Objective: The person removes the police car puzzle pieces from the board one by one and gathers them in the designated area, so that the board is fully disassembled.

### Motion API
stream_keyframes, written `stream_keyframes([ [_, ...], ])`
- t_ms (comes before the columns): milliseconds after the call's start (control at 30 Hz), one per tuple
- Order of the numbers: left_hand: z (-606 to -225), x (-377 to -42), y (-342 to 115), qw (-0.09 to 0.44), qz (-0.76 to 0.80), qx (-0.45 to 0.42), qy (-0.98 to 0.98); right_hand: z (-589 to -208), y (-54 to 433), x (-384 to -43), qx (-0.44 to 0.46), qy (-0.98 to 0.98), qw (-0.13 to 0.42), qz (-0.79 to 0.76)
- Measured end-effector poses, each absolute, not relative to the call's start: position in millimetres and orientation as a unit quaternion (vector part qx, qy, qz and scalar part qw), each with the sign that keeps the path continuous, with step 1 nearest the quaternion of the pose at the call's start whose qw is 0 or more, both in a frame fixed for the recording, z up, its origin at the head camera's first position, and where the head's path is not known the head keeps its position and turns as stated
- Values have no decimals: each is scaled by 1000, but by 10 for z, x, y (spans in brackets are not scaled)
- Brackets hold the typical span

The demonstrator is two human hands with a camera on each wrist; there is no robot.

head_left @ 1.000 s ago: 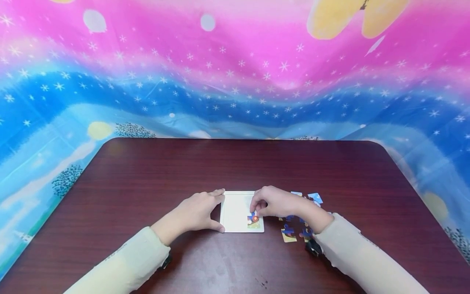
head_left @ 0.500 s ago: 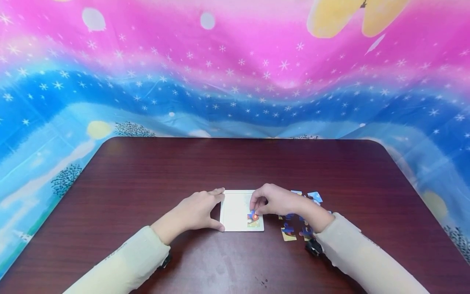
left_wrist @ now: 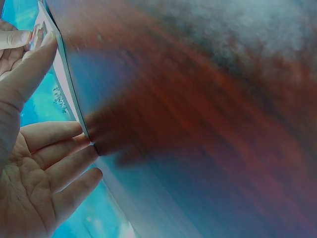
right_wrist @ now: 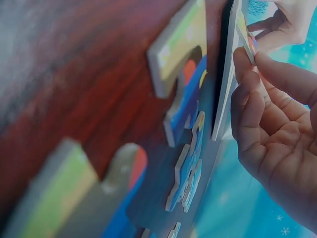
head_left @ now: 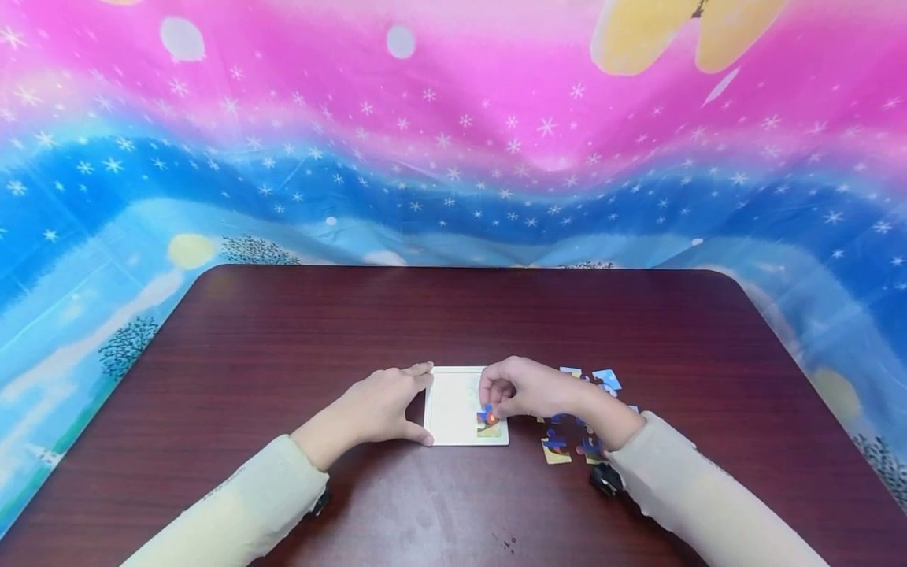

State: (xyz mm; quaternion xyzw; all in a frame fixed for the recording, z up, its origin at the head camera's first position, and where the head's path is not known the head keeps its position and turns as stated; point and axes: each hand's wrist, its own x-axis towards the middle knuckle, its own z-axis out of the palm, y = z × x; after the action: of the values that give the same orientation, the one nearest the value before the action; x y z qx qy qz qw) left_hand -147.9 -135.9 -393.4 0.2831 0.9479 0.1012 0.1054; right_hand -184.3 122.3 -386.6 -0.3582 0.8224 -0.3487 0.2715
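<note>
My left hand (head_left: 383,405) spans the left edge of a white puzzle tray (head_left: 453,405), thumb at its near corner and fingertips at its far corner. Those fingers look nearly straight against the tray's edge in the left wrist view. Over the tray's right side, my right hand (head_left: 531,387) pinches a blue and red puzzle piece (head_left: 486,416) between thumb and finger. Seen from the right wrist, the pinched piece (right_wrist: 250,47) stands tilted off the tray's surface. A yellow-green patch (head_left: 489,431) lies just below it, by the tray's near right corner.
Several loose jigsaw pieces (head_left: 557,452) lie on the dark red-brown table (head_left: 340,315) right of the tray, partly hidden under the right forearm. One pale blue piece (head_left: 605,379) is among the farthest. A pink and blue printed cloth (head_left: 453,118) hangs behind the table.
The puzzle piece in my right hand has turned slightly and come down closer over the yellow-green patch. My left hand and the tray keep their place.
</note>
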Motion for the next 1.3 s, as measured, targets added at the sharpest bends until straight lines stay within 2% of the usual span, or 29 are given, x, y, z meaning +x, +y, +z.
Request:
stream_keyframes([
  [700, -3931, -1482, -1336, 109, 93, 278, 950, -3809, 1335, -1844, -361, 816, 257, -371],
  [1300, -3924, -1480, -1342, 110, 96, 276, 950, -3748, 1740, -1794, -333, 830, 236, -381],
])
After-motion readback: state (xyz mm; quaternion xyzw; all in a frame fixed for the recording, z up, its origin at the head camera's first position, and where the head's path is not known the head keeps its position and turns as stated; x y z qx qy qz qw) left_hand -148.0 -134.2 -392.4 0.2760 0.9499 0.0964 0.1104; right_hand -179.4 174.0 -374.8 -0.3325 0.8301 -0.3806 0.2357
